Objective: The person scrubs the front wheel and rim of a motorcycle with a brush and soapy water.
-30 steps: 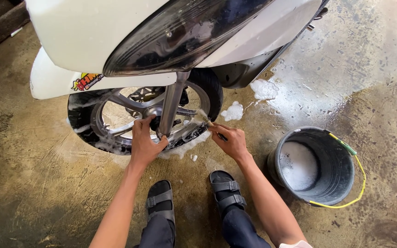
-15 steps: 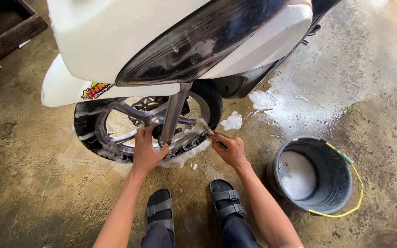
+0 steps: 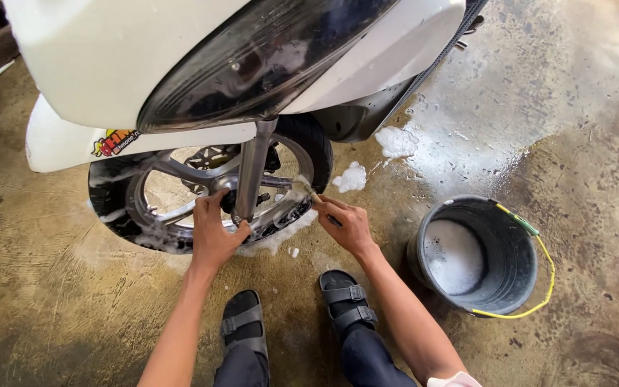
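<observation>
Here, you crouch on wet, stained concrete (image 3: 51, 287).
Your left hand (image 3: 213, 233) grips the soapy wheel (image 3: 159, 208); your right hand (image 3: 349, 226) pinches a brush (image 3: 308, 190) against its rim, bucket (image 3: 510, 244) nearby.

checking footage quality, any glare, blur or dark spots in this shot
Head view: sharp overall; daylight glare washes out the wet floor at upper right; reflections streak the scooter's dark panel; top-left corner lies in shadow; left hand, right hand and brush evenly lit, unblurred.
</observation>
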